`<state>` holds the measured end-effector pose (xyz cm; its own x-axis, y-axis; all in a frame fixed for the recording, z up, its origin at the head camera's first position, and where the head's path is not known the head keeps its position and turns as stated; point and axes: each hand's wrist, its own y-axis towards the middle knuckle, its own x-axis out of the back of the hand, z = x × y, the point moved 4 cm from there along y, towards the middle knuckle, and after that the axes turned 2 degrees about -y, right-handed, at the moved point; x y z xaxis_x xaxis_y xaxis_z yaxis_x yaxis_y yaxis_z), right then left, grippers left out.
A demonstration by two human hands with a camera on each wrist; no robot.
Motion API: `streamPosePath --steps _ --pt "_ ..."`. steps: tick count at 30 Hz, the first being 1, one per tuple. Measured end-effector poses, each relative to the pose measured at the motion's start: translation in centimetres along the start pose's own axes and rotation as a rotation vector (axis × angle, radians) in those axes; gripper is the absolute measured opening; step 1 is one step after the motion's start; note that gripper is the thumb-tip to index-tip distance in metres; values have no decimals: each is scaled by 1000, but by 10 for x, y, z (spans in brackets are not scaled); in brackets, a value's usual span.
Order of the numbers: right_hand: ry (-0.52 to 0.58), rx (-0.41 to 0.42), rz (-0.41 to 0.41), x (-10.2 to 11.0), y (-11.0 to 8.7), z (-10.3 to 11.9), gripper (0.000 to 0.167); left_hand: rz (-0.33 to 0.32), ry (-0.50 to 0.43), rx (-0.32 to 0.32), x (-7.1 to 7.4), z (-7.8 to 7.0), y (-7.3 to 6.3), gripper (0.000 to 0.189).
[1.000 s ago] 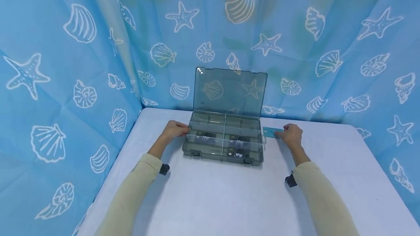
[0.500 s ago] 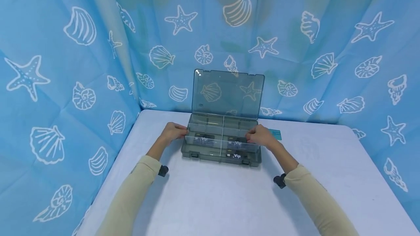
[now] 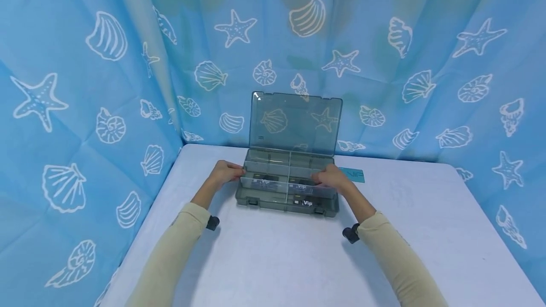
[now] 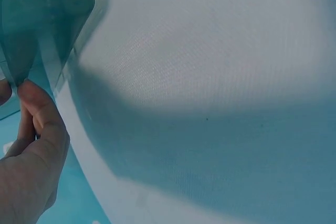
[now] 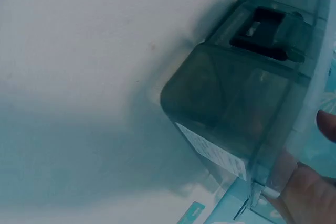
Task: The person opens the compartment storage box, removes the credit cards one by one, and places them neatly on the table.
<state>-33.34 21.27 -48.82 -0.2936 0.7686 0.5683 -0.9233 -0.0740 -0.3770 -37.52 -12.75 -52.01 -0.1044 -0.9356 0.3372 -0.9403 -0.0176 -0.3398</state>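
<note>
A smoky clear compartment box stands on the table with its lid raised at the back. My left hand pinches the rim at the left side, thumb and finger meeting on the plastic in the left wrist view. Inside the right middle compartment, my right hand reaches down at a black Vip card; the wall and fingers hide whether it is gripped. Other black cards lie in the front right and left middle compartments. A teal card lies right of the box.
White cloth covers the table. Blue curtains with shell and starfish prints hang behind and at both sides. The raised lid stands close to the back curtain. Clear dividers split the box into several compartments.
My right hand has left the teal card on the table and moved left into the box. The black card by its fingers has shifted slightly left. My left hand keeps its place on the rim.
</note>
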Motion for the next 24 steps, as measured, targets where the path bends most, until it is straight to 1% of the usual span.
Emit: streamPosePath --steps 2,4,5,7,11,13,15,17,20,24 --pt "73 -8 25 0 2 -1 54 -2 2 6 0 1 0 30" --pt "147 -7 42 0 4 -3 54 -3 4 15 1 1 -1 30" --pt "155 -4 36 0 4 -3 53 -3 6 15 1 0 -2 30" --pt "131 11 2 1 6 -6 46 -1 3 9 0 -1 -4 30" --pt "67 78 -100 -1 7 -8 27 -2 -4 10 -1 -2 -5 30" --pt "85 96 -132 -2 7 -8 21 0 -12 7 -1 -1 -5 30" --pt "128 114 -137 -1 6 -7 21 -4 -18 8 0 -1 -5 30" --pt "181 102 -149 4 4 -7 22 -5 -22 5 0 -1 -4 30" --pt "249 94 -148 20 0 -9 28 -5 -25 4 0 -1 -3 30" --pt "272 61 -160 49 -9 -17 33 2 -31 4 0 0 -3 31"
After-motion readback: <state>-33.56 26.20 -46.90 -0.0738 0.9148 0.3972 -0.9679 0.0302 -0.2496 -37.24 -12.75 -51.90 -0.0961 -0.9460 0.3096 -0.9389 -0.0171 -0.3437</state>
